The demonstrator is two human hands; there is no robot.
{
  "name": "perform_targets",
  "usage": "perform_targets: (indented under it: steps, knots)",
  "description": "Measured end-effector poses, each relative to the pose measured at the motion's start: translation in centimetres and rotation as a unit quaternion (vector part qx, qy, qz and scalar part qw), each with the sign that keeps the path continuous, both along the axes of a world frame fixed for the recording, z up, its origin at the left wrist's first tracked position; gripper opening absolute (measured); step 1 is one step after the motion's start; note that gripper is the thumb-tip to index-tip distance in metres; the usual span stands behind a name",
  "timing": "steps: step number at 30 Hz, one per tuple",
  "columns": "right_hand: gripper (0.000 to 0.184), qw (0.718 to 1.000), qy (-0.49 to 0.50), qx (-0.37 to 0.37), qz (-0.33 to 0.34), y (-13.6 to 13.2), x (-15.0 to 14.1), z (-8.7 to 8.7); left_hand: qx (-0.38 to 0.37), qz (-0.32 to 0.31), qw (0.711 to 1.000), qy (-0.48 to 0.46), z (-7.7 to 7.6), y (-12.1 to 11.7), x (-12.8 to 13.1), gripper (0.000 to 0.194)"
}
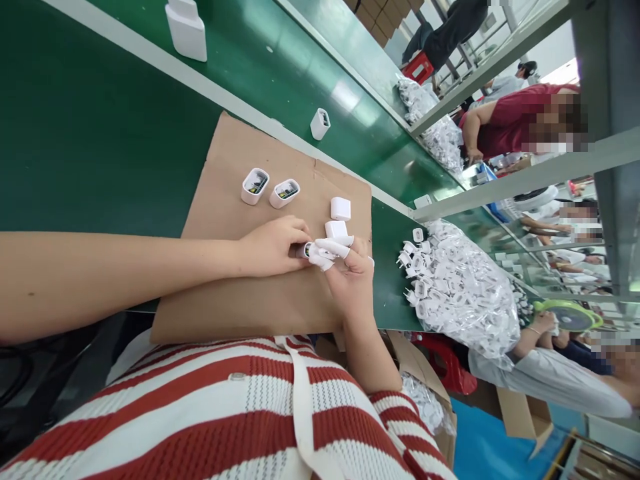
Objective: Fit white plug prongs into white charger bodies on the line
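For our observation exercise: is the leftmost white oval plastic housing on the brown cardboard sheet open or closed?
Open: the leftmost white oval housing shows an uncovered rim, with dark and yellow parts visible inside.

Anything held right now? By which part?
Yes: a white charger case, held in the left hand by its body, open end facing the right hand. Whether the right hand grips a separate piece can't be told.

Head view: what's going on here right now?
The left hand holds a small white casing, open end towards the right hand, which wears white fingertip covers and is up against it. Two open casings stand on the cardboard sheet beyond. A bag of white plug parts lies to the right.
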State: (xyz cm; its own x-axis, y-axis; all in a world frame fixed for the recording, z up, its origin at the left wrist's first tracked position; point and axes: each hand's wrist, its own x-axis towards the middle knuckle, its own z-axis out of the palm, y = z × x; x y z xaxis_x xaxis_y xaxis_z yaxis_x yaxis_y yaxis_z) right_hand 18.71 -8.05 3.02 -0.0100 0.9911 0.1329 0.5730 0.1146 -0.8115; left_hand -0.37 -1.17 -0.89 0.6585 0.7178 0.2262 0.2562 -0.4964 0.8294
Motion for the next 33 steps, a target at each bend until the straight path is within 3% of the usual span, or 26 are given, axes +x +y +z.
perform_targets:
  steps: [9, 15, 22, 29, 33]
  knots:
    - [0.013, 0.983, -0.158, 0.082, 0.044, 1.2, 0.7, -0.4, 0.001, -0.007, 1.0, -0.002, -0.5, 0.2, 0.0, 0.022]
    - [0.013, 0.974, -0.19, 0.045, 0.112, 2.4, 1.0, 0.5, -0.005, -0.01, 1.0, 0.004, -0.3, 0.1, 0.0, 0.023]
    - [0.015, 0.984, -0.152, 0.079, 0.056, 1.7, 0.7, -0.5, -0.013, 0.002, 1.0, 0.006, 0.1, -0.2, 0.1, 0.026]
    - [0.007, 0.974, -0.214, 0.065, 0.043, 2.1, 0.1, -0.4, -0.029, -0.03, 0.999, 0.022, 0.8, 0.5, -0.1, 0.028]
    - [0.018, 0.98, -0.166, 0.1, 0.033, 1.7, -0.5, -0.9, -0.013, -0.016, 0.999, 0.046, 1.2, 0.6, 0.3, 0.033]
